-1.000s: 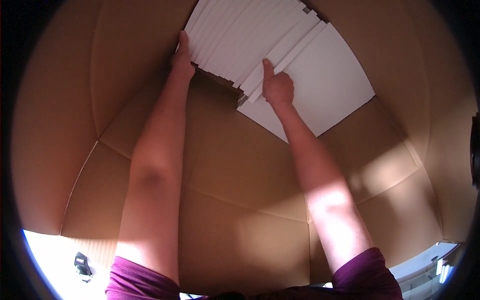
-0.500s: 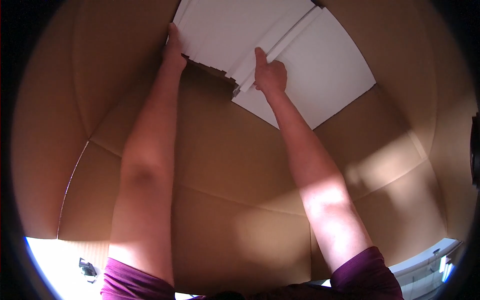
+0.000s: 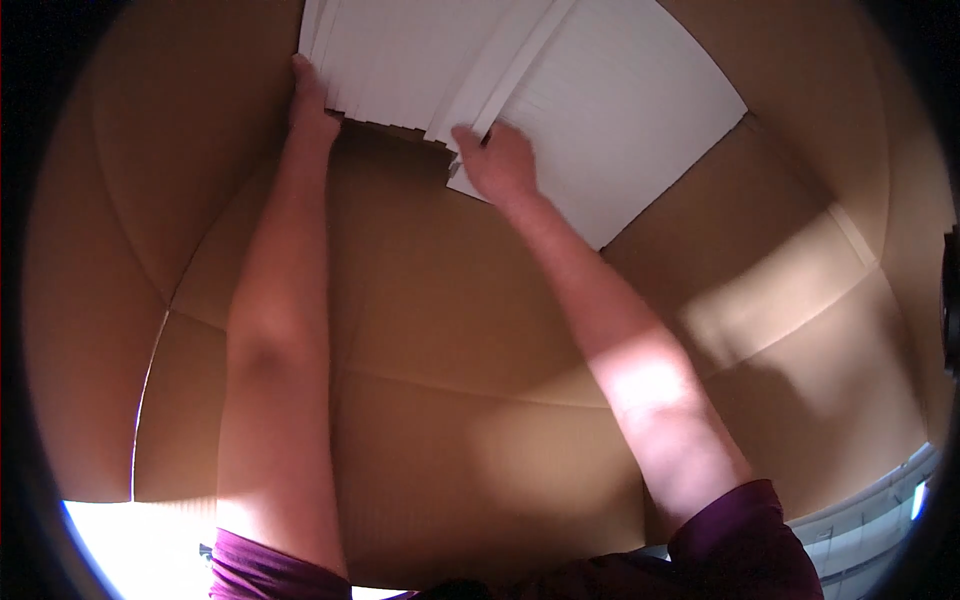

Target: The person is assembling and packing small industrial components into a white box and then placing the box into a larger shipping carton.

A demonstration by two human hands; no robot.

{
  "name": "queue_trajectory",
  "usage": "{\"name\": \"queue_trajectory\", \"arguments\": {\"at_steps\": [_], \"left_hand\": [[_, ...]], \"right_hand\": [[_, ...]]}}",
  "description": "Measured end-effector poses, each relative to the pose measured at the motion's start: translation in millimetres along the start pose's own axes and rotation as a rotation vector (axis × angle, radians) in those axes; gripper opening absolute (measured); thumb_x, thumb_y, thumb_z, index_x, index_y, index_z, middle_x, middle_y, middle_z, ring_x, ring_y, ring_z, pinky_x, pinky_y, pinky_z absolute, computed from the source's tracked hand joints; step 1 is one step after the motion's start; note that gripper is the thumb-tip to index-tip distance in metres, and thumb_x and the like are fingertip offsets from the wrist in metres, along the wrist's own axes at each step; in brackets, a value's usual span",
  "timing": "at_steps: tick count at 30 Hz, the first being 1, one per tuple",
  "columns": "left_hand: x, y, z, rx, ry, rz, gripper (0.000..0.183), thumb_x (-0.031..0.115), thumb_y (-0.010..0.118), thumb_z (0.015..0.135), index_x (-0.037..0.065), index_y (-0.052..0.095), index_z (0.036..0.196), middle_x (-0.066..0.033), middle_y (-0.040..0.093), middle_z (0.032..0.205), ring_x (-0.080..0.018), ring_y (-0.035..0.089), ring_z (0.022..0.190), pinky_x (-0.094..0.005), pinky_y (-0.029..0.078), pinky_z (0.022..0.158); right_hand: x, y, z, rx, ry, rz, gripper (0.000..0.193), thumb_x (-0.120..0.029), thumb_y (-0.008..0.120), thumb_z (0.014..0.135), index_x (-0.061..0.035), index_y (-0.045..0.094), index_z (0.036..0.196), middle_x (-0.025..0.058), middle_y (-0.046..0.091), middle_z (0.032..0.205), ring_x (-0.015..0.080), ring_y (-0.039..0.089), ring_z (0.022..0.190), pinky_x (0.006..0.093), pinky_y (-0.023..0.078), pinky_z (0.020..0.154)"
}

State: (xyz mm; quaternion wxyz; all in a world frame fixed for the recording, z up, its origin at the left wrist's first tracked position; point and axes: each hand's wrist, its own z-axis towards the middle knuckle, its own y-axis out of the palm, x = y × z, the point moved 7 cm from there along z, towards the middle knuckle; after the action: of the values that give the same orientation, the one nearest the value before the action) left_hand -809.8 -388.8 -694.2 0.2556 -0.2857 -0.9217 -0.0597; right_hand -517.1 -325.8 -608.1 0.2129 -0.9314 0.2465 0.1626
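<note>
Both my arms reach deep into a large brown cardboard box point(image 3: 480, 320). At the far end lies a stack of flat white cartons point(image 3: 395, 65), their near edges stepped. My left hand point(image 3: 315, 108) grips the stack at its left near corner, thumb up along the side and the other fingers hidden. My right hand point(image 3: 502, 165) closes on the stack's near right edge, thumb on the left and fingers bent over the rim. A larger white flat sheet point(image 3: 620, 120) lies beneath and to the right of that hand.
Cardboard walls point(image 3: 110, 200) stand close on the left and right. A bright patch of light falls on the right panel point(image 3: 770, 300). Past the box's near rim, a bright room shows at the lower left and lower right.
The stack and both hands have shifted left in view. My right hand has slid toward the stack's near edge, its upright finger or thumb now lower and bent round the edge.
</note>
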Motion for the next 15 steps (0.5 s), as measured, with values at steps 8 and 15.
{"name": "queue_trajectory", "arguments": {"at_steps": [8, 15], "left_hand": [[14, 5, -10, 0.012, -0.022, 0.041, 0.084, 0.069, 0.044, 0.096, 0.01, 0.031, 0.155, -0.0118, 0.039, 0.155, -0.0328, 0.041, 0.139, -0.0501, 0.039, 0.114], [11, 17, -22, -0.007, -0.016, 0.036, 0.08, 0.066, 0.043, 0.098, 0.012, 0.03, 0.155, -0.0118, 0.036, 0.157, -0.0321, 0.039, 0.14, -0.0504, 0.037, 0.116]], "right_hand": [[-14, 23, -31, 0.064, -0.023, 0.225, 0.032, -0.025, 0.057, 0.099, 0.0045, 0.062, 0.11, 0.0287, 0.068, 0.101, 0.0477, 0.063, 0.099, 0.055, 0.049, 0.087], [7, 26, -31, 0.203, -0.034, 0.37, 0.038, -0.032, 0.059, 0.098, 0.0053, 0.065, 0.097, 0.0245, 0.068, 0.083, 0.0428, 0.065, 0.081, 0.05, 0.05, 0.076]]}}
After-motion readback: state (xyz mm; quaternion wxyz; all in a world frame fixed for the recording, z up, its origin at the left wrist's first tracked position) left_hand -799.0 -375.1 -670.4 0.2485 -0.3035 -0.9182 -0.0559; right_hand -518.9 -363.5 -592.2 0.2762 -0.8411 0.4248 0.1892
